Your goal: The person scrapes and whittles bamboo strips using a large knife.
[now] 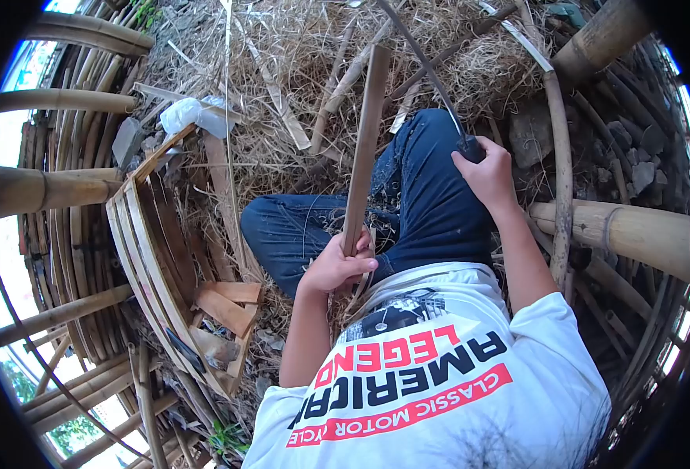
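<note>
My left hand (338,264) is closed round the lower end of a flat bamboo slat (365,144), close to my lap. The slat stands up and away from me, its far end above the straw-covered ground. In my right hand (487,173), beside my knee, is the dark handle (469,148) of a long knife. Its thin blade (425,62) points forward and to the left, passing to the right of the slat's far end and apart from it in this view. My crossed legs in blue jeans (439,199) are dusted with shavings.
A slatted bamboo crate (138,234) with short wood pieces (227,307) stands on the left. A white plastic bag (192,116) lies beyond it. Shavings (282,47) cover the ground ahead. Thick bamboo poles (626,234) and stones (643,168) are at the right.
</note>
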Motion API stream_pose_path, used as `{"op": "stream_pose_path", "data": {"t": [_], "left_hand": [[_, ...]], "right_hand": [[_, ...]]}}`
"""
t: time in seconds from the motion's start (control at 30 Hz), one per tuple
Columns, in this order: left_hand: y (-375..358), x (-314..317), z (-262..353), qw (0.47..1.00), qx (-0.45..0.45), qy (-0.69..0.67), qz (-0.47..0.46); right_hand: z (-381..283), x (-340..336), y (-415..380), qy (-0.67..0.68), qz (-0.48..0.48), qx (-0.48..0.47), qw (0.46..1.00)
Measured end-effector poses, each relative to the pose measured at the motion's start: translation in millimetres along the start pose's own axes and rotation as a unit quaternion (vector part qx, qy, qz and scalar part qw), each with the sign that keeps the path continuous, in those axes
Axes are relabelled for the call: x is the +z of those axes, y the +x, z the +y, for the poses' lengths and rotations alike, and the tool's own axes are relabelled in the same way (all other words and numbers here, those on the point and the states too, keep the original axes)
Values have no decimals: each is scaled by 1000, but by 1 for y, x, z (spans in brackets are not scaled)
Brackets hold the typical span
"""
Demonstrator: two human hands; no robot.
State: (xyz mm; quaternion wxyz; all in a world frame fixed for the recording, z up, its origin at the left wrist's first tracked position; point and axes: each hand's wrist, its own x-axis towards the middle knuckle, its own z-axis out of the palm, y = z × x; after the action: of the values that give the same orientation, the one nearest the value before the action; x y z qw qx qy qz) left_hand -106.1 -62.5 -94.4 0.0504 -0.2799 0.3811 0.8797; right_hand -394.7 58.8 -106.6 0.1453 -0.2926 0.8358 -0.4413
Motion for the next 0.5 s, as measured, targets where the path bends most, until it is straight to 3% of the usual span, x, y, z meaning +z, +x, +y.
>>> {"op": "stream_pose_path", "data": {"t": [0.1,0.17,0.23,0.3,0.37,0.43,0.5], "left_hand": [[0,-3,2,998,31,-33,-51],[2,-9,-2,982,14,-129,-141],[6,-5,-4,980,44,-118,-154],[8,-1,-6,992,5,-100,-75],[12,4,-10,994,13,-90,-58],[17,8,-11,997,53,-7,51],[15,12,-8,994,63,50,78]], "right_hand": [[-25,-8,-5,97,-25,22,995],[-40,-9,-11,159,-57,50,984],[-51,-7,-18,255,-87,48,962],[-54,-1,-25,271,-96,44,957],[-49,7,-29,273,-118,-4,955],[-42,14,-29,251,-139,-35,957],[-42,20,-32,201,-166,-55,964]]}}
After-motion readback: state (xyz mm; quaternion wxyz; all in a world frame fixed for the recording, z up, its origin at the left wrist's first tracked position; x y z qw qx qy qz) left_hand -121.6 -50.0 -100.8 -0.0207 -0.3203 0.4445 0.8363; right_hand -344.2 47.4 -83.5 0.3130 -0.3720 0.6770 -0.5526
